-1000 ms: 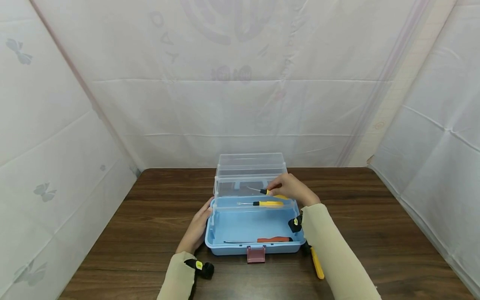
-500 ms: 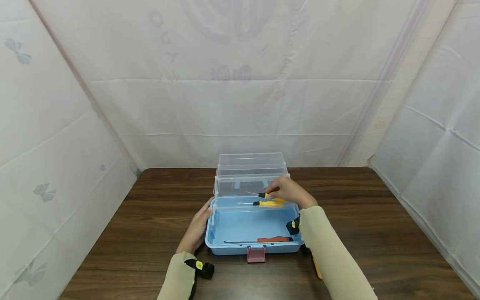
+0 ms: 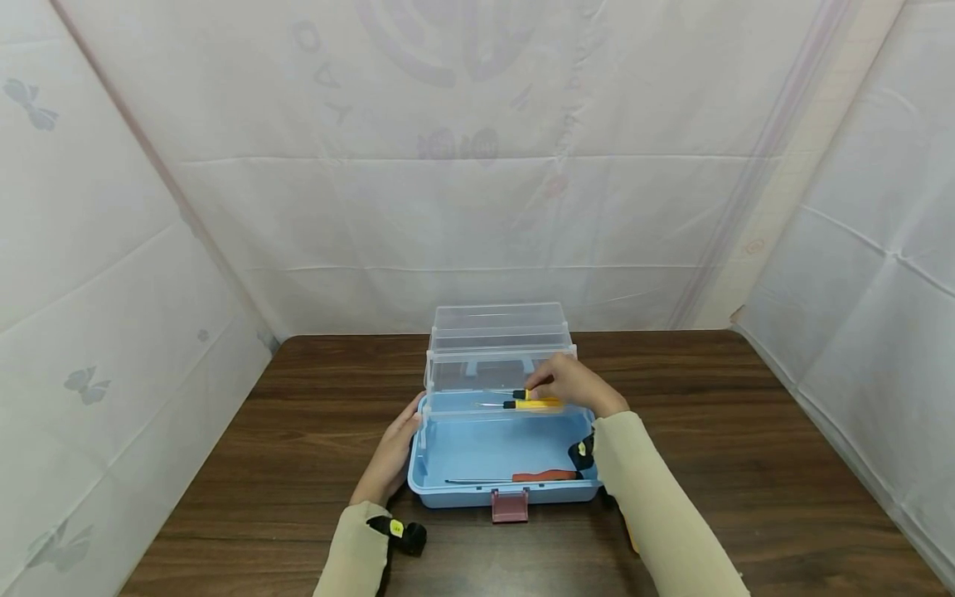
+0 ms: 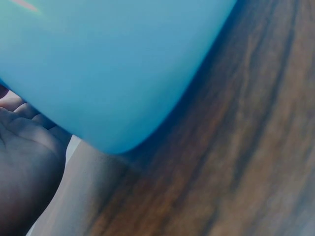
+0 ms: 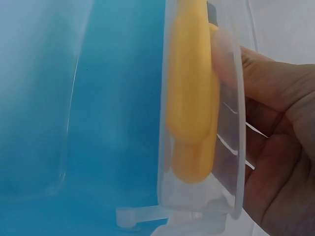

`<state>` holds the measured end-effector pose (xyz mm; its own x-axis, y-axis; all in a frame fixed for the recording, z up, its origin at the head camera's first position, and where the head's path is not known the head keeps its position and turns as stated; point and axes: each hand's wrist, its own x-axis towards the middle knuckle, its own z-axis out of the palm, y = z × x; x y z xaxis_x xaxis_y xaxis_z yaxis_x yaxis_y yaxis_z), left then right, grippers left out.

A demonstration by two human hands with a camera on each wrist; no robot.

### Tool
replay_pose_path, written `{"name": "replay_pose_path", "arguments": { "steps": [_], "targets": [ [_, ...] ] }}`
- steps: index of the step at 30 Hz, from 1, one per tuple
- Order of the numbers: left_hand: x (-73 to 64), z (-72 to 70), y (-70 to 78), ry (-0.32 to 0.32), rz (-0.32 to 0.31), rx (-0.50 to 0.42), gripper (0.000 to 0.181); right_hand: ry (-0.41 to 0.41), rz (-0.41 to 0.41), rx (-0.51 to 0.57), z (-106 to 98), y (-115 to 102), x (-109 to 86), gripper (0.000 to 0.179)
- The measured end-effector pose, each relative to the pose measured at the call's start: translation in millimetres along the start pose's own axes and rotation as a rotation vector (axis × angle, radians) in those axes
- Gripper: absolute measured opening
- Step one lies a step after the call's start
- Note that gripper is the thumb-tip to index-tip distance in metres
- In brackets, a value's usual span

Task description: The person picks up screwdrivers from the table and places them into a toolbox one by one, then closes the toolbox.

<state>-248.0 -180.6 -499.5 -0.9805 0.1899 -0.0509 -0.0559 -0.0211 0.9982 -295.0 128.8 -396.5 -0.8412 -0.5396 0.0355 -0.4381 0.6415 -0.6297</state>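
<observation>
A blue toolbox (image 3: 492, 444) lies open on the table, its clear tray (image 3: 462, 373) raised over the back. My right hand (image 3: 570, 383) pinches a yellow-handled screwdriver (image 3: 520, 395) low in the tray, thumb and fingertips at the handle. Just in front lies a second yellow-handled screwdriver (image 3: 533, 405). In the right wrist view, both yellow handles (image 5: 189, 83) show through the tray wall, with the right hand (image 5: 278, 113) reaching in beyond them. Along the box's left side rests my left hand (image 3: 390, 452), fingers extended against the wall. The left wrist view shows its palm (image 4: 29, 162) beside the box corner.
An orange-handled screwdriver (image 3: 548, 476) lies at the box's front inside edge. The pink latch (image 3: 510, 506) hangs down in front. Under the right sleeve, a yellow handle (image 3: 632, 541) on the table is mostly hidden. The clear lid (image 3: 498, 317) stands at the back; white sheeting (image 3: 477, 215) surrounds the table.
My right hand has lowered the yellow-handled screwdriver into the tray, down close behind the other one. The left hand and the box have stayed in place.
</observation>
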Motion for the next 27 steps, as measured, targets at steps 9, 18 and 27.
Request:
{"name": "replay_pose_path", "arguments": {
  "steps": [9, 18, 27],
  "targets": [
    [0.2, -0.6, -0.5, -0.004, 0.000, -0.004, 0.052, -0.016, 0.013, 0.006, 1.0, -2.6, -0.5, 0.015],
    [-0.7, 0.3, -0.3, -0.004, -0.001, -0.013, 0.053, -0.024, 0.006, 0.004, 1.9, -1.3, 0.2, 0.015],
    [-0.5, 0.4, 0.3, -0.003, 0.008, -0.007, 0.054, -0.027, 0.007, -0.002, 1.3, -1.3, 0.6, 0.016]
  ]
}}
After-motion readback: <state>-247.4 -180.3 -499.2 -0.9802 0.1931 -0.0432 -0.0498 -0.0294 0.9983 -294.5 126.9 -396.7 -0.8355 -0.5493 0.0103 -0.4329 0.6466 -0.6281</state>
